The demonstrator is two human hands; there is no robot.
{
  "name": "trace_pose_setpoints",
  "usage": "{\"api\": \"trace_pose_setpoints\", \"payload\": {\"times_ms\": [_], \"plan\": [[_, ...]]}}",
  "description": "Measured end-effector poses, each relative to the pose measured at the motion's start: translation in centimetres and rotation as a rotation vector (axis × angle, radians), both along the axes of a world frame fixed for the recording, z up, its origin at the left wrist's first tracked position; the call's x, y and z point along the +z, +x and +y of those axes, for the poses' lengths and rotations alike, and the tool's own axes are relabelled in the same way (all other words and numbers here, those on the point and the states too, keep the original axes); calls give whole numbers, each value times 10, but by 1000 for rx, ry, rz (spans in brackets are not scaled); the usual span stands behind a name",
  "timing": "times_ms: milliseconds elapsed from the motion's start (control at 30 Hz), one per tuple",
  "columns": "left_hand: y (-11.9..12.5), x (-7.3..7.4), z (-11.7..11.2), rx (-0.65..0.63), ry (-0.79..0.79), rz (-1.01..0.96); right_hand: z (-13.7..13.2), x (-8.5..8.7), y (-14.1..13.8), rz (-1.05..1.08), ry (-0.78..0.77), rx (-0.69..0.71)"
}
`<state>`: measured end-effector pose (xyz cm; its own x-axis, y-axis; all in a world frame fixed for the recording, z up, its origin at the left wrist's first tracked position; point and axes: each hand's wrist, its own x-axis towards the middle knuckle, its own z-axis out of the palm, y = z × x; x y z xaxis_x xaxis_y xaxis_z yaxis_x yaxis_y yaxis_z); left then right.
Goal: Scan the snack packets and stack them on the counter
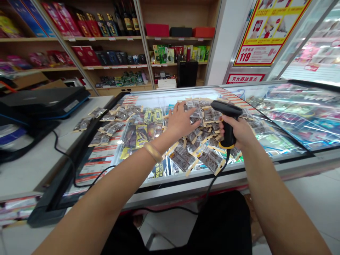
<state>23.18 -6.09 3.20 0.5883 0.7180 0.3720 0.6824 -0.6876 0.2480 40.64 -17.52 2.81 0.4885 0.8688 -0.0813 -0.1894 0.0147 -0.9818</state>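
Observation:
My right hand [240, 131] is wrapped round the grip of a black barcode scanner [227, 109], whose head points left over the freezer. Its cable [216, 173] hangs from the yellow-ringed base of the grip. My left hand [182, 120] reaches over a pile of small clear packets [183, 157] with brown contents, fingers spread; whether the fingertips touch the packets I cannot tell. A gold-coloured bangle [153, 152] is on my left wrist. The packets lie heaped on the glass top of a chest freezer [186, 187], with more packets [113, 127] spread to the left.
Yellow and dark packages [142, 136] show beneath the freezer glass. Left stands a white counter [50, 141] with a black device [47, 101] and a cable [63, 156]. Shelves [106, 38] of boxes and bottles line the back. A red-yellow poster [265, 35] hangs at right.

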Motion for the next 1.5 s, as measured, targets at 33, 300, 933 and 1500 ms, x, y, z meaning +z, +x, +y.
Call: {"api": "trace_pose_setpoints", "payload": {"times_ms": [33,300,933,1500], "plan": [[-1,-4,-2,-5,0,-2,0,-2,-1,7,-8,-3],[-4,-15,-2,-3,37,-82,-1,-3,-3,85,-30,-29],[-78,-9,24,168,88,-293,6,23,-44,-9,67,80],[-268,-39,94,739,-217,-224,87,-4,-180,-44,-23,564]]}}
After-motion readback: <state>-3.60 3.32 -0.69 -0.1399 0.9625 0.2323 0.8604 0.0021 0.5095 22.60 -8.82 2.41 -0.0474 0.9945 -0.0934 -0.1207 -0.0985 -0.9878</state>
